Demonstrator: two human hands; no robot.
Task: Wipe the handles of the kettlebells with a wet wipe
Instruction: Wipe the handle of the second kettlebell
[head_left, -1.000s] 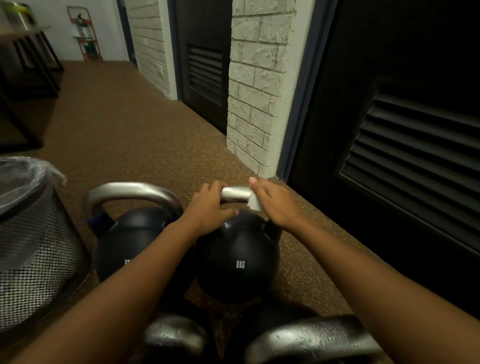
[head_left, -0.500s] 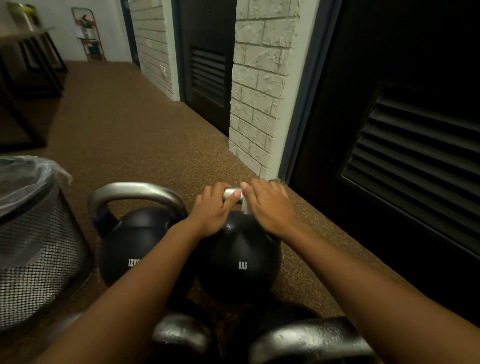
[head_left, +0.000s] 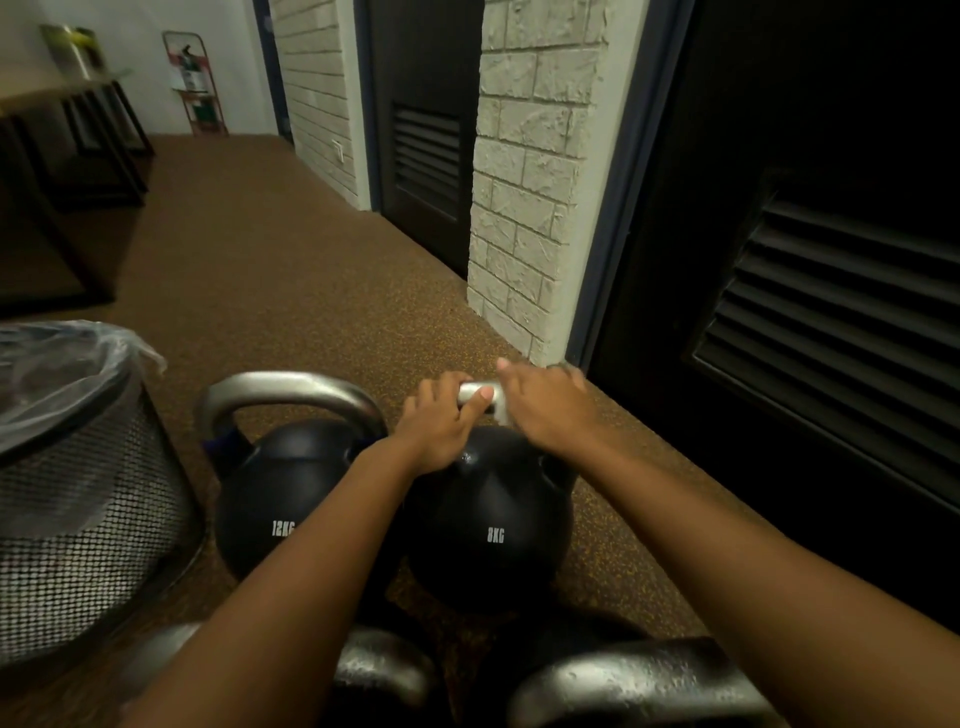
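Observation:
A black 8 kg kettlebell stands on the brown floor in the middle. My left hand grips the left part of its silver handle. My right hand lies over the right part of that handle and presses a white wet wipe against it; only a corner of the wipe shows under the fingers. To the left stands a black 12 kg kettlebell with a bare silver handle.
A black mesh bin with a clear plastic liner stands at the left. Two more silver kettlebell handles sit at the bottom edge. A white brick pillar and dark louvred doors line the right side. Brown floor stretches ahead.
My right hand slid left along the handle with the wipe until it met the left hand, then moved back right a little. The left hand kept its grip.

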